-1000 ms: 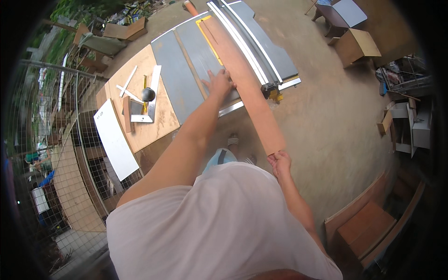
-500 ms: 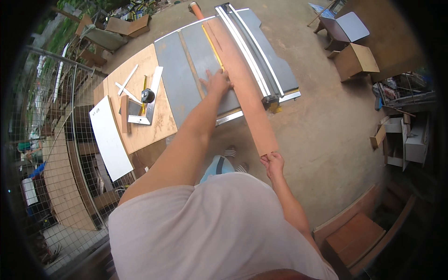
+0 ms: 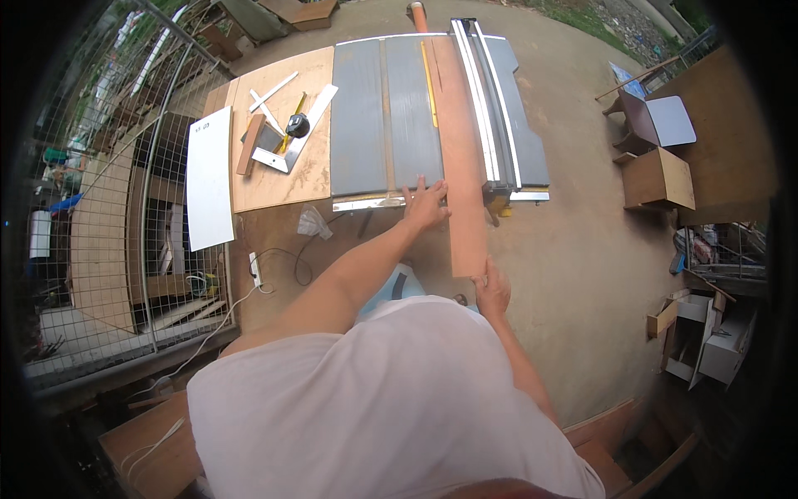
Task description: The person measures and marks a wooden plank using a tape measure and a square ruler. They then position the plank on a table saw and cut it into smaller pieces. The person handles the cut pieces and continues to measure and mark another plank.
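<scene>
A long reddish-brown plywood strip (image 3: 463, 179) lies on the grey table saw (image 3: 359, 125), flat along the left side of the silver rip fence (image 3: 480, 108). Its near end sticks out past the saw's front edge. My right hand (image 3: 492, 293) grips the right corner of that end, the thumb and fingers closed on it. At the front edge of the saw, my left hand (image 3: 426, 205) is spread, its fingertips against the strip's left edge. A yellow strip (image 3: 430, 83) runs beside the board on the saw top. The blade cannot be made out.
Left of the saw, a plywood side table (image 3: 312, 75) holds a square (image 3: 307, 129), a tape measure (image 3: 297, 125), white strips and wood pieces. A white panel (image 3: 211, 179) leans at its edge. A cable (image 3: 303, 266) lies on the floor. Wooden boxes (image 3: 658, 185) stand at the right.
My left hand has slid back toward me along the strip to the saw's front edge. My right hand stays on the near end. The view has turned, so the saw appears straighter.
</scene>
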Tool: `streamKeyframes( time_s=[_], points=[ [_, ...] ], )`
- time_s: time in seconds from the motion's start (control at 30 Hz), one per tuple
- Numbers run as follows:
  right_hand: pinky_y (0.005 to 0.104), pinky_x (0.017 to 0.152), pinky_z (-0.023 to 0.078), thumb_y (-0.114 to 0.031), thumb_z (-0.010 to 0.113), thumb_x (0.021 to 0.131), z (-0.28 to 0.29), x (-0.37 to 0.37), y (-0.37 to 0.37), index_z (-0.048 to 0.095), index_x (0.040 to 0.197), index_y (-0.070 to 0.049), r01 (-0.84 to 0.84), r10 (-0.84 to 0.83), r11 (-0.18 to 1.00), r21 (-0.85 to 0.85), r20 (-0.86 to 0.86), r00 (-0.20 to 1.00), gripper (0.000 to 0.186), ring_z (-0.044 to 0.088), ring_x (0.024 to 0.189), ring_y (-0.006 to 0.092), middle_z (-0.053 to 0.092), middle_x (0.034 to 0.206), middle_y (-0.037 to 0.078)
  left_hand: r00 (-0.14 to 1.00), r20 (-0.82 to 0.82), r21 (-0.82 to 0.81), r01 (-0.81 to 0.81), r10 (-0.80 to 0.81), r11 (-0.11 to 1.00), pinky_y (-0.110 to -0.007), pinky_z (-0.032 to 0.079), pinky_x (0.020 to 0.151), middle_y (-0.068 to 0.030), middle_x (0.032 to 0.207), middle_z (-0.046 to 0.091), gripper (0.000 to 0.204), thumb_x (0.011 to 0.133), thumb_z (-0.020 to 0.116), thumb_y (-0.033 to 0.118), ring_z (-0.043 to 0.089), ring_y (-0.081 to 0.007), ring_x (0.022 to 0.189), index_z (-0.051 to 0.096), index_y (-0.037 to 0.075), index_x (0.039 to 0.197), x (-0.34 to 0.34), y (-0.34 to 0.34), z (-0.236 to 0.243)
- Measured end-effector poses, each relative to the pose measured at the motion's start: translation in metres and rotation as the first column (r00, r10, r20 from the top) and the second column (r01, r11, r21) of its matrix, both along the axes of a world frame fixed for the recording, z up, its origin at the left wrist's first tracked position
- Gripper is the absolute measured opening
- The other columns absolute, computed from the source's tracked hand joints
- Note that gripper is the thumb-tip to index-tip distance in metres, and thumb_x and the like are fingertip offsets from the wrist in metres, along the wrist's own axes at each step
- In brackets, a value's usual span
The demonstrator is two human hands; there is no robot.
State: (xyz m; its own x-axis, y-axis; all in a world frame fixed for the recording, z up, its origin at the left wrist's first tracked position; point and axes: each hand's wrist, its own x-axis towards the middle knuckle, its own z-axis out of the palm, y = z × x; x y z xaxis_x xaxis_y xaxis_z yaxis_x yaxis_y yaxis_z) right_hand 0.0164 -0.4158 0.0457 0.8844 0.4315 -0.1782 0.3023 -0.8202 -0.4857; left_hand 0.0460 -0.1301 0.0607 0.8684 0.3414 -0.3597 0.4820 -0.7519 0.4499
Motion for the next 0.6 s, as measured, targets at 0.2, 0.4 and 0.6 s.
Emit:
streamKeyframes(
  time_s=[0.2, 0.4, 0.6],
  points=[
    [0.0620, 0.119, 0.005, -0.051, 0.082, 0.065, 0.026, 0.067, -0.001, 0.050, 0.146, -0.024, -0.597, 0.683, 0.724, -0.346, 0.479, 0.552, 0.091, 0.025, 0.150, 0.0250, 0.042, 0.155, 0.009, 0.998, -0.053, 0.077, 0.029, -0.025, 0.997, -0.080, 0.006, 0.111, 0.0012, 0.162, 0.033, 0.078, 0.085, 0.072, 0.044, 0.014, -0.0419, 0.152, 0.042, 0.018, 0.152, 0.004, 0.000, 0.014],
    [0.0574, 0.123, -0.002, -0.067, 0.076, 0.059, 0.055, 0.107, 0.034, 0.048, 0.145, -0.004, -0.734, 0.908, 0.419, -0.535, 0.248, 0.338, 0.110, 0.020, 0.153, 0.0261, 0.042, 0.154, 0.011, 0.998, -0.055, 0.108, 0.042, -0.036, 0.993, -0.080, 0.007, 0.111, 0.0015, 0.160, 0.033, 0.076, 0.085, 0.071, 0.044, 0.013, -0.0411, 0.152, 0.043, 0.017, 0.150, 0.008, 0.001, 0.020],
    [0.0570, 0.123, 0.001, -0.065, 0.077, 0.059, 0.049, 0.120, 0.040, 0.048, 0.143, 0.000, -0.780, 0.911, 0.411, -0.471, 0.236, 0.337, 0.110, 0.025, 0.150, 0.0262, 0.045, 0.151, 0.013, 0.999, -0.048, 0.064, 0.007, -0.004, 0.998, -0.079, 0.004, 0.112, 0.0026, 0.160, 0.033, 0.071, 0.088, 0.070, 0.037, 0.012, -0.0408, 0.152, 0.043, 0.015, 0.150, 0.016, 0.003, 0.019]
  ],
)
